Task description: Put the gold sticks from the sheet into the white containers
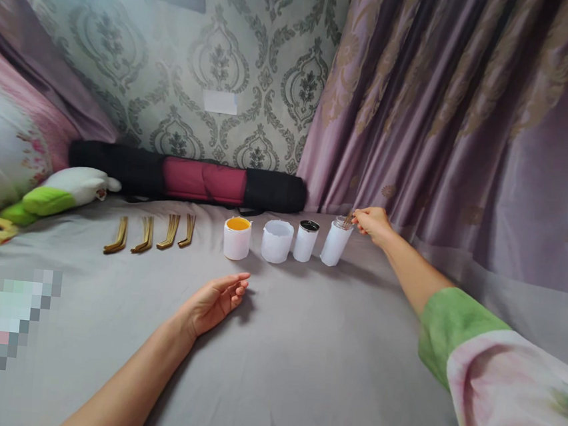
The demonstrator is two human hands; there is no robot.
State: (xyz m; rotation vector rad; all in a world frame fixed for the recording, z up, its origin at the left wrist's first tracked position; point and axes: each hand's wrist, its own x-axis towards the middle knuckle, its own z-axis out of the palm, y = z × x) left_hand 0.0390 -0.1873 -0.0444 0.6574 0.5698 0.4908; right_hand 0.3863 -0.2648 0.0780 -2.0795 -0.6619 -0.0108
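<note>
My right hand (pixel 373 224) reaches far forward and pinches a thin gold utensil (pixel 348 219) whose tip dips into the rightmost white jar (pixel 334 243), which leans a little. Left of it stand a small jar with dark contents (pixel 306 241), a wider white jar (pixel 276 241) and a jar filled with orange stuff (pixel 236 238). Several gold bent utensils (pixel 148 234) lie in a row further left. My left hand (pixel 215 302) rests on the grey sheet (pixel 269 365), fingers loosely curled and apart, holding nothing.
A black and maroon rolled bag (pixel 187 179) lies along the patterned wall. Plush toys (pixel 59 195) and a floral pillow (pixel 4 139) sit at the left. Purple curtains (pixel 463 123) hang at the right.
</note>
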